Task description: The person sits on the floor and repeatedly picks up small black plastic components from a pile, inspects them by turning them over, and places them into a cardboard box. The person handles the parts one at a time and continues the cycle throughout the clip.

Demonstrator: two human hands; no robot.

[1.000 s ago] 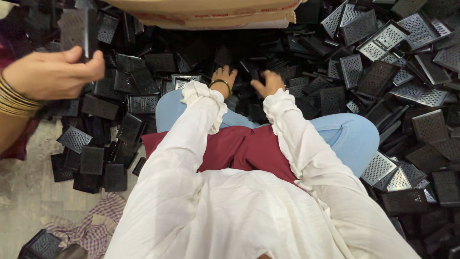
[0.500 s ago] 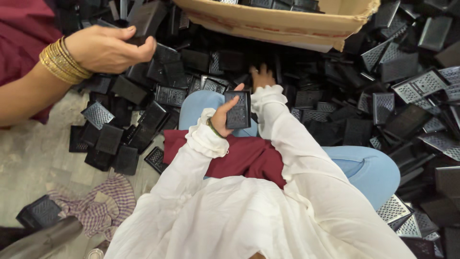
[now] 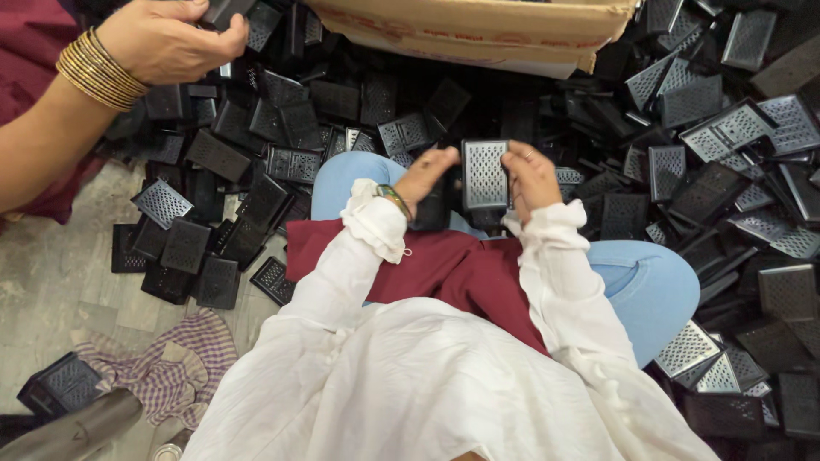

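Observation:
Over my lap, my left hand (image 3: 421,181) grips a black plastic part (image 3: 434,207). My right hand (image 3: 531,175) holds the edge of a rectangular metal grille plate (image 3: 484,173), upright between both hands and pressed beside the black part. My white sleeves, a maroon cloth (image 3: 444,269) and light blue trousers lie under the hands. A large heap of black parts and silver grille plates (image 3: 709,145) covers the floor ahead and to the right.
A cardboard box (image 3: 487,32) stands at the top, beyond the heap. Another person's hand (image 3: 166,38) with gold bangles holds a black part at the upper left. A checked cloth (image 3: 171,371) lies on the stone floor at the lower left.
My hands came back from the heap to my lap. The left hand picked up a black part, and the right hand brought a metal grille plate beside it. The other person's hand stayed upper left.

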